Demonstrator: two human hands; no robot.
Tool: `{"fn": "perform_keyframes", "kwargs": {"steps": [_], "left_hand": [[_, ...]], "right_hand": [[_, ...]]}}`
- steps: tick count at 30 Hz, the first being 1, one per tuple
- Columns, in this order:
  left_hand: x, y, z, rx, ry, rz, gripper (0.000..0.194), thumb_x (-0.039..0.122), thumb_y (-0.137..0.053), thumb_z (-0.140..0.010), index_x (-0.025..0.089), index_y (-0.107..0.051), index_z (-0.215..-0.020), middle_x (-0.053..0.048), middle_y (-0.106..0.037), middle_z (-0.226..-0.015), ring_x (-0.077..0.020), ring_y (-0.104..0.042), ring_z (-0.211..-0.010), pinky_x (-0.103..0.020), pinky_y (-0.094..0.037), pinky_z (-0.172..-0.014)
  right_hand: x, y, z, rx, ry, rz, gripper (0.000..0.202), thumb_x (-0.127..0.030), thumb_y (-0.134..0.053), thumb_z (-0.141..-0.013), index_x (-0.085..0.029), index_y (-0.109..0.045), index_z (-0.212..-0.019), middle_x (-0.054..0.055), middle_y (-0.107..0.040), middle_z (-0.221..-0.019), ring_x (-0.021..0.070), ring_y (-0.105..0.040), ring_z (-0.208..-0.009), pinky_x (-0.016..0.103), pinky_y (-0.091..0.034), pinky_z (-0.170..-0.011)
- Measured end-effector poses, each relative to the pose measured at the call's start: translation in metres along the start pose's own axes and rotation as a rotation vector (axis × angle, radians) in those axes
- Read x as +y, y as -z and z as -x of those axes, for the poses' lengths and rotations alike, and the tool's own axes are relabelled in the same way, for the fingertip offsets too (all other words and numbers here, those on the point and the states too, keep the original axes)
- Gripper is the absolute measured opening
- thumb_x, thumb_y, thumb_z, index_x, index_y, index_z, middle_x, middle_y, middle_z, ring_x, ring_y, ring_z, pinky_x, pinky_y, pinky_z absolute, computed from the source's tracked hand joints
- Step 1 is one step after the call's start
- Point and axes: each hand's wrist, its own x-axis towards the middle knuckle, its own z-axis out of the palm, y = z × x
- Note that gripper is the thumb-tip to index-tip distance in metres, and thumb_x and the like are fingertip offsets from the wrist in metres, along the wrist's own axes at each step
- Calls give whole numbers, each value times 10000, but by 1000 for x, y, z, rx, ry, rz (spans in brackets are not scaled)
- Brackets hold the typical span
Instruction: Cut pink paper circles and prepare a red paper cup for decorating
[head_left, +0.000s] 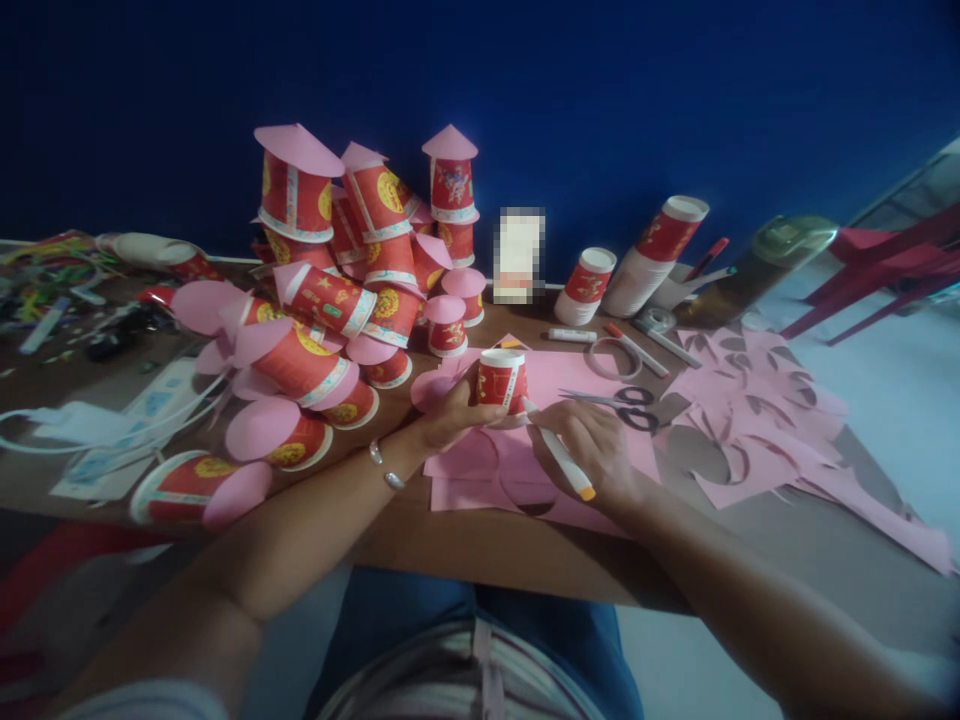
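Note:
A small red paper cup [501, 385] with a white rim stands over the pink paper [562, 370]. My left hand [457, 412] is closed round its left side and lower part. In my right hand [592, 445] is a white marker with an orange end [561, 462], its tip at the cup's lower right edge. Whether the tip touches cup or paper I cannot tell. Black-handled scissors [634, 405] lie on the paper, just beyond my right hand. A pink paper disc [433, 390] is partly hidden behind my left hand.
Red cups with pink cone tops [300, 190] are piled at the left. Stacked cups [652, 255], a tape roll [613, 358] and markers [637, 350] stand or lie at the back right. Cut pink scraps [757, 400] cover the right side. A white charger [90, 424] with cables lies left.

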Motion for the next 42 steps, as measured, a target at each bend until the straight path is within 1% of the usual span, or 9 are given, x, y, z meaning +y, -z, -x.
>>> {"fn": "perform_keyframes", "kwargs": {"steps": [13,16,18,21,25,31,35,38,42], "left_hand": [[2,-1,0,24,17,10,473,240,-815,-801,187,-601,-1220,-114,-707,-1207,-281,-705,-1105,-495,-590,-982],[0,0,0,28,13,5,482,250,-818,-796,188,-596,-1219,-100,-712,-1166,-254,-712,-1042,-453,-598,-942],[-1,1,-1,37,-6,-23,454,260,-826,-786,175,-613,-1178,-81,-718,-1089,-220,-709,-974,-392,-595,-902],[-2,1,-1,64,-44,-76,422,261,-844,-765,164,-624,-1112,-57,-709,-989,-181,-690,-889,-318,-574,-830],[1,-3,-1,59,-36,-123,482,280,-858,-748,184,-571,-1123,-24,-686,-926,-154,-665,-799,-289,-553,-737],[6,-7,-1,113,-20,-309,673,284,-882,-680,200,-511,-1235,-34,-678,-1007,-190,-653,-901,-320,-551,-776],[2,-3,-1,133,0,-369,673,348,-869,-705,189,-505,-1249,-52,-678,-1017,-204,-652,-905,-335,-546,-778],[-1,0,-1,134,1,-367,702,317,-889,-689,189,-499,-1259,-58,-686,-1032,-205,-658,-910,-335,-551,-783],[-2,1,-1,89,-19,-289,640,275,-860,-741,204,-508,-1271,-35,-695,-976,-201,-680,-877,-348,-565,-791]], "right_hand": [[0,0,-1,8,4,23,151,-85,-615,-939,-153,-603,-1073,34,-674,-783,162,-626,-673,294,-474,-614],[-2,2,-3,41,13,12,155,-90,-616,-941,-158,-605,-1080,34,-680,-781,161,-626,-677,293,-488,-620],[-5,4,-4,52,37,-11,158,-94,-620,-940,-157,-607,-1084,37,-688,-782,162,-628,-673,295,-496,-624],[-8,6,-7,11,85,-48,172,-82,-618,-935,-146,-607,-1094,49,-699,-791,167,-637,-669,299,-501,-617],[-10,7,-8,-18,111,-56,174,-70,-617,-933,-131,-611,-1096,67,-711,-810,173,-641,-677,302,-503,-615],[-9,7,-8,-40,92,-71,181,-74,-579,-950,-128,-625,-1116,78,-719,-845,179,-657,-707,305,-514,-645],[-8,8,-9,-86,77,-85,207,-88,-533,-967,-141,-629,-1143,80,-730,-864,183,-677,-732,304,-521,-661],[-8,8,-10,-102,69,-93,217,-94,-526,-973,-148,-631,-1155,81,-732,-866,185,-679,-726,306,-522,-653],[-9,10,-13,-83,80,-85,186,-87,-534,-974,-133,-626,-1129,90,-732,-856,189,-675,-721,307,-524,-643]]}}
